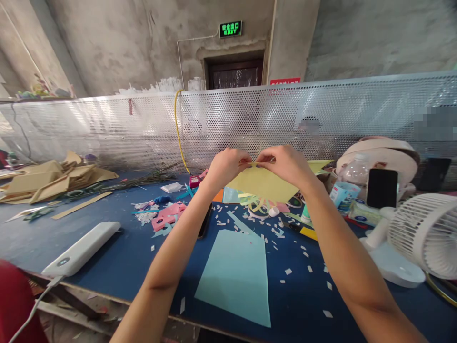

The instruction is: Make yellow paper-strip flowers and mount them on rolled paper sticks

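Both my hands are raised above the blue table (117, 257) and pinch the top edge of a folded yellow paper (262, 185). My left hand (225, 166) grips its left part with closed fingers. My right hand (285, 164) grips it just to the right, thumb and fingers pressed together. The paper hangs down in a triangle between them. Below it lie curled yellow strips (254, 202). A light blue paper sheet (238, 275) lies flat on the table near me.
A white power bank (83, 247) with a cable lies at the left. Cardboard pieces (50, 180) are stacked far left. At the right stand a white fan (424, 236), a black phone (382, 188), a bottle (353, 171). Paper scraps litter the middle. A perforated metal screen (250, 119) runs behind.
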Action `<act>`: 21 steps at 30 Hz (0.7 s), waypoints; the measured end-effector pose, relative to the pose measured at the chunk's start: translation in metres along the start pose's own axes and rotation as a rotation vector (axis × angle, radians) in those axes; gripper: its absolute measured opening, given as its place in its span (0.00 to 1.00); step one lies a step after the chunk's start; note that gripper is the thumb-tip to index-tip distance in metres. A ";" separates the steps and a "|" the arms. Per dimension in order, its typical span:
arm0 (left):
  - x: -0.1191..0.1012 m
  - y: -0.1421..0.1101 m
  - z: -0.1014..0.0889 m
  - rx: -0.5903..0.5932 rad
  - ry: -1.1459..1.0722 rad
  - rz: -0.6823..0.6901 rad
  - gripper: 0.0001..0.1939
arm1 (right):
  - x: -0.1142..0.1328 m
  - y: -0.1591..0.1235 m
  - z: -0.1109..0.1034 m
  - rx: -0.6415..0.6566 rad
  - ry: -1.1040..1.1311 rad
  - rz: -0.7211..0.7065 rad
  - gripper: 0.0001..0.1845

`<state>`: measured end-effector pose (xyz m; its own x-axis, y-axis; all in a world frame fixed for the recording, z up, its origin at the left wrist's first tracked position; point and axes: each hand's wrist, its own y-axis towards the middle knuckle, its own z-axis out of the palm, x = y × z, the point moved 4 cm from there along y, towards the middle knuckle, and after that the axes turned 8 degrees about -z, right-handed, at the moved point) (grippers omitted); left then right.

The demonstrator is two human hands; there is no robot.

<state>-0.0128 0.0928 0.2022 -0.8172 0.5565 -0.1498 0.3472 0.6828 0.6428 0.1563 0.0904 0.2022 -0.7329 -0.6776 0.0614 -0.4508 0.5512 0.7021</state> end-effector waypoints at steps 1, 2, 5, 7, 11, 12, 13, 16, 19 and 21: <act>0.000 0.000 0.001 0.009 0.004 -0.005 0.09 | 0.000 0.000 0.000 -0.003 -0.012 -0.002 0.05; 0.001 0.000 0.002 0.013 0.007 -0.007 0.10 | 0.000 0.000 0.000 -0.006 -0.023 -0.003 0.04; 0.000 0.001 0.002 0.002 0.011 -0.020 0.10 | -0.001 0.000 0.001 -0.005 -0.033 -0.001 0.03; 0.000 0.001 0.001 -0.017 0.010 -0.037 0.10 | -0.002 0.000 0.002 0.009 -0.015 -0.002 0.03; 0.002 0.002 -0.002 -0.047 -0.019 -0.057 0.08 | -0.007 -0.001 0.004 0.060 0.021 0.000 0.08; 0.003 0.002 -0.003 -0.052 -0.025 -0.063 0.08 | -0.008 -0.001 0.005 0.072 0.025 0.004 0.08; 0.003 0.002 -0.003 -0.058 -0.028 -0.070 0.08 | -0.009 -0.001 0.006 0.081 0.029 0.008 0.09; 0.003 0.002 -0.004 -0.061 -0.016 -0.082 0.07 | -0.009 0.000 0.007 0.076 0.041 0.020 0.08; 0.003 0.002 -0.005 -0.052 -0.017 -0.075 0.07 | -0.007 0.001 0.005 0.043 0.041 0.032 0.06; 0.002 0.002 -0.005 -0.045 -0.036 -0.065 0.06 | -0.005 0.001 0.004 0.028 0.031 0.033 0.06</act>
<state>-0.0163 0.0930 0.2064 -0.8202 0.5288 -0.2184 0.2725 0.6967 0.6636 0.1576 0.0965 0.1995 -0.7316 -0.6735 0.1060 -0.4415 0.5864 0.6791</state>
